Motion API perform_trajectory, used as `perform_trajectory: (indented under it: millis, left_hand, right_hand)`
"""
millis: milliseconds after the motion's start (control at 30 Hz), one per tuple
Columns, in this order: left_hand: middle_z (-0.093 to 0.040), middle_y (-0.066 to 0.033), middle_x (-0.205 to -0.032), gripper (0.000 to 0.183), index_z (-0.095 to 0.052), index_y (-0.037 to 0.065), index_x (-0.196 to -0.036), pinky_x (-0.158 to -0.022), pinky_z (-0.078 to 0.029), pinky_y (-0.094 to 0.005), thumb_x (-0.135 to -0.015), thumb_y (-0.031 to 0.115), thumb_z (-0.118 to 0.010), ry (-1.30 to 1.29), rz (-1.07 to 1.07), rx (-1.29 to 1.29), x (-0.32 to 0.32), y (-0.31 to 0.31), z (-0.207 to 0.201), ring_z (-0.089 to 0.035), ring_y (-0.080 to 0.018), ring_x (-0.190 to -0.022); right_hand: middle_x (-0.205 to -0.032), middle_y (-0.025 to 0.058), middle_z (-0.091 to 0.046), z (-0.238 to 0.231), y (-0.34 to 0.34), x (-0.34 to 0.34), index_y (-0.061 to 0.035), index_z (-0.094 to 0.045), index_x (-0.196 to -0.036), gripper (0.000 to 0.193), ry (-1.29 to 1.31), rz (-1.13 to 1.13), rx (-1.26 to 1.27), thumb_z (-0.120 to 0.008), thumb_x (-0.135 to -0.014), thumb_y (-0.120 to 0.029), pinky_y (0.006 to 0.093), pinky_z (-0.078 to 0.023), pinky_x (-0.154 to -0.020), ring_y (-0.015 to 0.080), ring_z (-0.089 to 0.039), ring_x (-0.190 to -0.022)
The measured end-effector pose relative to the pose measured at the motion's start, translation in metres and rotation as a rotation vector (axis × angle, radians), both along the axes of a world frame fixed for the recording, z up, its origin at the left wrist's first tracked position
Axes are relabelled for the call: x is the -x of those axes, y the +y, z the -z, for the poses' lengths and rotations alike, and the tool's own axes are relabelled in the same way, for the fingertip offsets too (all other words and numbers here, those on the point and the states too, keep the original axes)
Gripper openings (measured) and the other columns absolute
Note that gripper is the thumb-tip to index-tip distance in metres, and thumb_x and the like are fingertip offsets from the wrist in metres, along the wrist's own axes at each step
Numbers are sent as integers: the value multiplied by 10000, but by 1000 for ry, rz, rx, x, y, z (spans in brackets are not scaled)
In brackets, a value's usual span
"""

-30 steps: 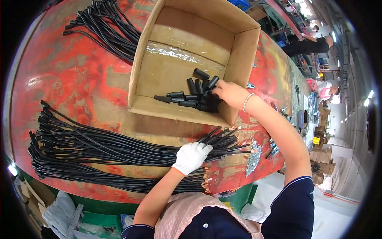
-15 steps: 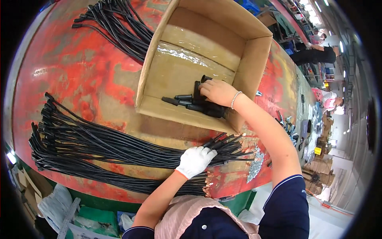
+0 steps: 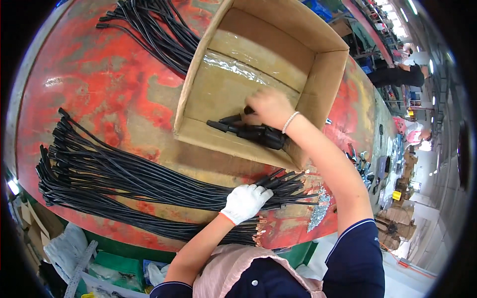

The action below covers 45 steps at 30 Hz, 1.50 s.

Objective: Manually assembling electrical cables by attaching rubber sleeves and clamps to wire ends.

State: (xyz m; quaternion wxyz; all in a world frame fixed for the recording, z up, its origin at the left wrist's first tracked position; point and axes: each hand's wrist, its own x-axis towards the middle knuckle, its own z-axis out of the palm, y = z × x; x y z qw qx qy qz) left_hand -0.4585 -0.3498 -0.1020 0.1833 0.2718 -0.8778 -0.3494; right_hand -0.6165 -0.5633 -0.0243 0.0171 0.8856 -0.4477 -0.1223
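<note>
My left hand (image 3: 245,203), in a white knit glove, has its fingers closed on black cables (image 3: 179,186) near their right ends. A thicker black piece shows just past its fingertips. My bare right hand (image 3: 271,109), with a bead bracelet on the wrist, is inside the cardboard box (image 3: 194,121). It is smeared by motion, with fingers closed on a short black sleeve (image 3: 249,110). Several black tapered sleeves (image 3: 261,135) lie in the near right corner of the box, just below this hand.
Another cable bundle (image 3: 154,37) lies beyond the box at the far left. Small silvery metal parts (image 3: 319,211) are heaped right of the cable ends. Tools (image 3: 360,161) lie farther right on the worn red table (image 3: 94,94). A person in dark clothes (image 3: 397,75) stands in the background.
My right hand has shifted slightly left and tilted over the sleeves; the upright black piece now shows only partly at its fingers. My left hand stays on the cables.
</note>
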Motion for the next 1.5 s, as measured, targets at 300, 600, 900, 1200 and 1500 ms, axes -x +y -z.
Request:
perform_trajectory:
  millis: [300,600,900,1200,1500]
  left_hand:
    - [-654,-17,-803,174,-676,184,-979,-610,-531,-347,-835,182,-578,79,-65,37,0,0,-1,-658,-201,-711]
    - [-674,-102,-899,233,-667,155,-1045,-708,-537,-413,-842,266,-638,31,-20,-187,7,-7,-15,-658,-299,-825]
    - [-712,-101,-968,346,-662,43,-1148,-813,-494,-302,-847,205,-716,35,-11,-854,-18,-10,-47,-660,-199,-880]
    - [-675,-74,-823,205,-650,-25,-1012,-630,-462,-247,-813,4,-694,122,-189,-1275,-24,-6,-84,-574,-114,-680]
    - [-673,-40,-795,182,-672,-12,-990,-608,-460,-242,-816,30,-706,50,-181,-1146,-20,0,-80,-572,-89,-665]
  right_hand:
    - [-953,178,-678,7,-7,42,-93,-565,-1117,386,-282,501,-174,-715,-777,-194,457,-521,-783,380,-651,-913]
    - [-914,103,-709,-36,30,43,-137,-686,-1089,330,-787,609,-16,-753,-774,-210,363,-531,-764,232,-683,-845]
    - [-1022,118,-651,-137,302,114,-23,-545,-1219,307,-2216,939,490,-616,-930,-97,294,-484,-643,170,-604,-764]
    - [-826,30,-620,-48,366,90,-91,-580,-1069,138,-2813,1415,387,-632,-945,-126,268,-482,-557,121,-588,-681]
    - [-815,27,-625,-48,362,86,-78,-594,-1041,187,-2642,1537,428,-700,-897,-129,249,-477,-553,108,-589,-670]
